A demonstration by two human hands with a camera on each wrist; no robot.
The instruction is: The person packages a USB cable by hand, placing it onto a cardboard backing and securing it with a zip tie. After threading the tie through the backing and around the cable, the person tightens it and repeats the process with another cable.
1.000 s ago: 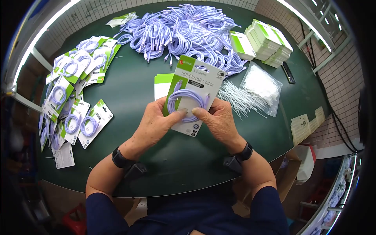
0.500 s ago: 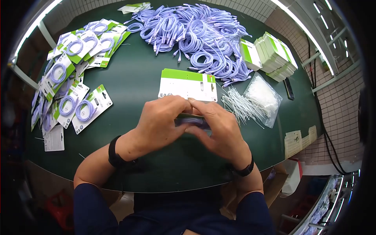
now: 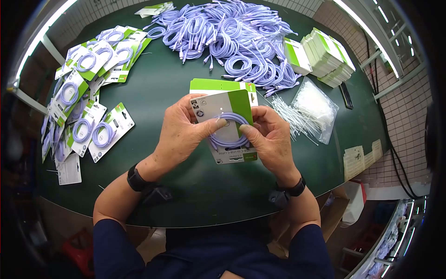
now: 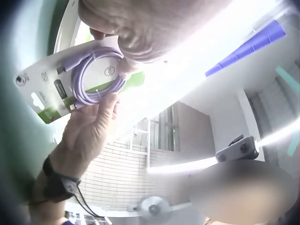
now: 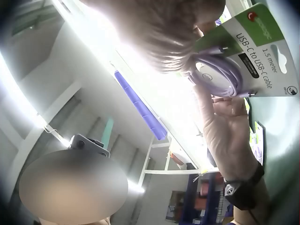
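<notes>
In the head view, my left hand (image 3: 182, 124) and right hand (image 3: 273, 139) hold a white and green card (image 3: 214, 104) between them, one at each side. On its front lies a coiled lilac USB-C cable (image 3: 231, 116), with both thumbs pressing on the coil. The card's printed text is upside down toward me. From the left wrist view, white ties (image 4: 94, 56) show around the coil (image 4: 78, 86). The right wrist view shows the card's hang hole (image 5: 280, 60) and "USB-C to USB-C cable" print. Just behind the held card lies a stack of similar cards (image 3: 218, 85).
Carded cables (image 3: 108, 132) pile up at the left. A large heap of lilac cables (image 3: 237, 42) fills the back. Stacked cards (image 3: 325, 53) stand at back right, near loose white cable ties (image 3: 288, 116), a plastic bag (image 3: 315, 109) and a black object (image 3: 346, 96).
Both hands have flipped the carded cable end for end. It was right way up, then seen edge-on, and now faces me upside down. The stack behind it has come into view.
</notes>
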